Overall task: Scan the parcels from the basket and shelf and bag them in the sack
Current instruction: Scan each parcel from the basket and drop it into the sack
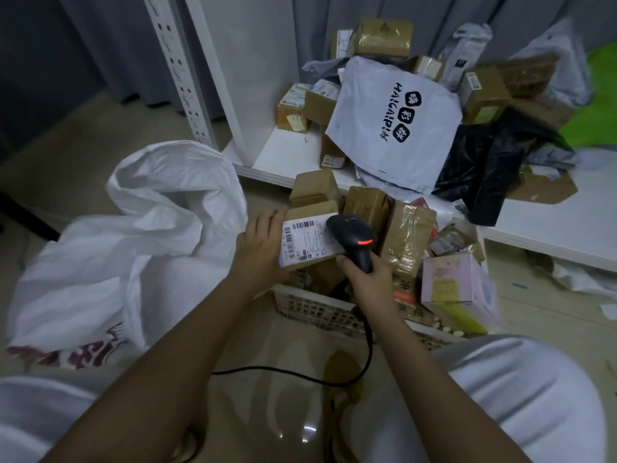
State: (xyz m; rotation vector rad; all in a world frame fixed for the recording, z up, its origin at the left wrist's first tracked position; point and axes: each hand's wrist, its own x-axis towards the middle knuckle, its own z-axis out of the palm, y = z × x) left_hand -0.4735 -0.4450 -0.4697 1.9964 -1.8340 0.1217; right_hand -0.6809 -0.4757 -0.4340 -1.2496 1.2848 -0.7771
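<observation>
Your left hand [263, 242] grips the parcel [309, 242] over the basket [314, 309], fingers wrapped round its left edge. Your right hand [365, 282] clenches the scanner [354, 235], head touching the label. Sack [133, 235] lies left.

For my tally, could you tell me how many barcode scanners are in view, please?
1: the barcode scanner in the right hand, over the labelled parcel the left hand holds.

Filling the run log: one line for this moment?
step: scanning | left hand: holds labelled brown cardboard parcel | right hand: grips black handheld scanner
</observation>
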